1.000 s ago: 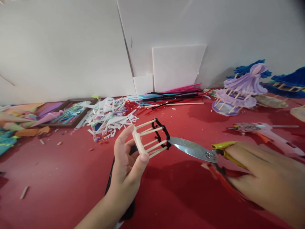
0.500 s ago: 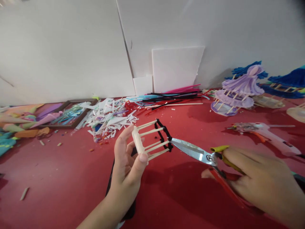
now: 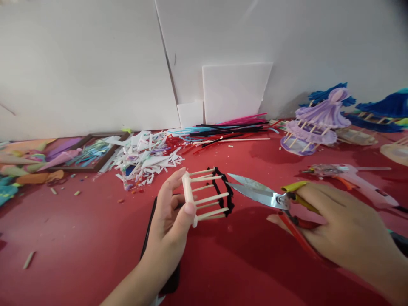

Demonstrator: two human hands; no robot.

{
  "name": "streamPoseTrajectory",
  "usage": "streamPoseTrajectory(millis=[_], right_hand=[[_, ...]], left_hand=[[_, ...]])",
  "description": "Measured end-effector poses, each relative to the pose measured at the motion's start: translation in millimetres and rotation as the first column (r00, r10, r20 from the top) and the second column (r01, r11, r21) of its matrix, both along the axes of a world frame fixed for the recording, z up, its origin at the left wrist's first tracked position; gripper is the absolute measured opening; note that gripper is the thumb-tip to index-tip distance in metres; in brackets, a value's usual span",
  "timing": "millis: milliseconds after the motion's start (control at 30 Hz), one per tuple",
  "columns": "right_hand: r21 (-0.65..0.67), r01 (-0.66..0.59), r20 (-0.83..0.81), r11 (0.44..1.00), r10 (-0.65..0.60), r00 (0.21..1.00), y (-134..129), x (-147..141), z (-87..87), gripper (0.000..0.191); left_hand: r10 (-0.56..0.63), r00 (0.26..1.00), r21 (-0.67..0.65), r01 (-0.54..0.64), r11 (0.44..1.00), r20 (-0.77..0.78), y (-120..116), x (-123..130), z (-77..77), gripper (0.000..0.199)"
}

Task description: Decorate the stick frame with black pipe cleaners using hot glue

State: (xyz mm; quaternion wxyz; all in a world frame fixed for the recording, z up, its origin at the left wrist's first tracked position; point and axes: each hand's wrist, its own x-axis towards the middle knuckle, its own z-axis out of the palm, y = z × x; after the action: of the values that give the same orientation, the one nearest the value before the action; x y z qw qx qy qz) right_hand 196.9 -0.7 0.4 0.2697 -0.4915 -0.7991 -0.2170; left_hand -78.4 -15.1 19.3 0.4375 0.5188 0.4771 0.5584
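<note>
My left hand (image 3: 174, 212) is closed on the pale base of a small stick frame (image 3: 212, 197), pinching it between thumb and fingers. Thin wooden sticks run from that base to a ring of black fuzzy stems (image 3: 228, 195) on the right. My right hand (image 3: 338, 229) grips a pair of scissors (image 3: 258, 193) with yellow and red handles. Their blades are parted, and the tips point left, close to the black ring. Whether a tip touches the ring I cannot tell.
White scraps (image 3: 146, 157) are heaped at the back, beside pipe cleaners (image 3: 229, 129). A glue gun (image 3: 353, 178) lies at the right, before a purple carousel-like model (image 3: 318, 119). A dark flat object (image 3: 172, 280) lies under my left wrist. White boards (image 3: 236, 91) stand behind.
The scissors' blades have opened and come slightly away from the black ring. My left hand has turned the stick frame and brought it a little lower.
</note>
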Motion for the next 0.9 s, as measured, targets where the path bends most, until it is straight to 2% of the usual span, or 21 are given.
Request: streamPoseTrajectory(millis=[267,533,633,767,900], right_hand=[[0.046,0.022,0.051,0.999,-0.025,0.998,1,7,-6.8,0.03],[0.083,0.013,0.112,0.996,-0.022,0.993,1,4,-0.1,0.032],[0.055,0.012,0.138,0.998,-0.019,0.99,2,5,1.6,0.036],[-0.013,-0.014,0.114,1.0,0.015,0.993,1,3,4.5,0.052],[-0.096,-0.053,0.027,0.994,0.056,0.998,-2,0,5.5,0.052]], left_hand=[[-0.025,0.999,-0.067,0.022,0.998,-0.047,-1,-2,-3.2,0.048],[-0.027,0.997,-0.103,0.02,0.994,-0.066,-2,-2,-1.6,0.049],[-0.02,0.997,-0.108,0.012,0.994,-0.076,-1,-2,-0.7,0.049],[-0.015,0.995,-0.146,0.001,0.989,-0.095,0,-3,0.9,0.05],[-0.006,0.998,-0.189,-0.005,0.982,-0.057,0,-1,1.2,0.049]])
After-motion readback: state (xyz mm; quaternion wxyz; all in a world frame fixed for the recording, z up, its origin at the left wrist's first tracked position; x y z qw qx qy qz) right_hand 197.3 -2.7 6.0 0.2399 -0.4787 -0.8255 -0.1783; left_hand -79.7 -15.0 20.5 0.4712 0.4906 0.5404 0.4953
